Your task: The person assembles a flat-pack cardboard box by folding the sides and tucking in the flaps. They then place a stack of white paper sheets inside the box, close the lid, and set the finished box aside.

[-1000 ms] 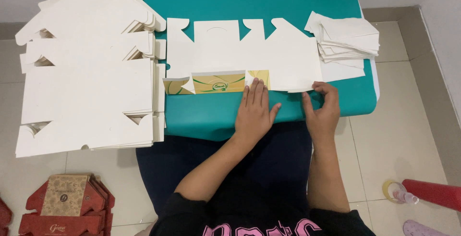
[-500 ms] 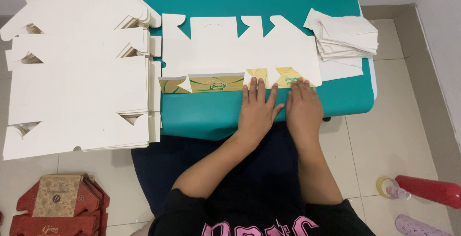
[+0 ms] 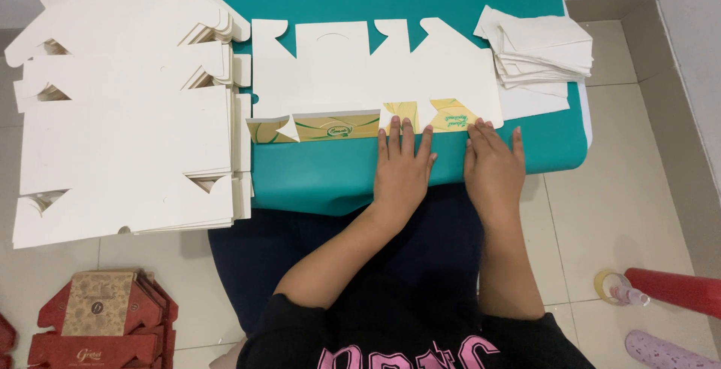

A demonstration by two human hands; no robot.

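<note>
While the flat white box blank (image 3: 375, 76) lies printed side down on the teal table (image 3: 338, 170), the left hand (image 3: 402, 170) and right hand (image 3: 494, 166) press its folded near flap (image 3: 338, 125) flat, fingers straight, close together, gripping nothing, probably to set the crease.

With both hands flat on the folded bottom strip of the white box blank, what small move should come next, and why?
Probably slide both hands outward along the folded strip to crease it: the fingers press only its right part, and the left end looks unpressed.
</note>
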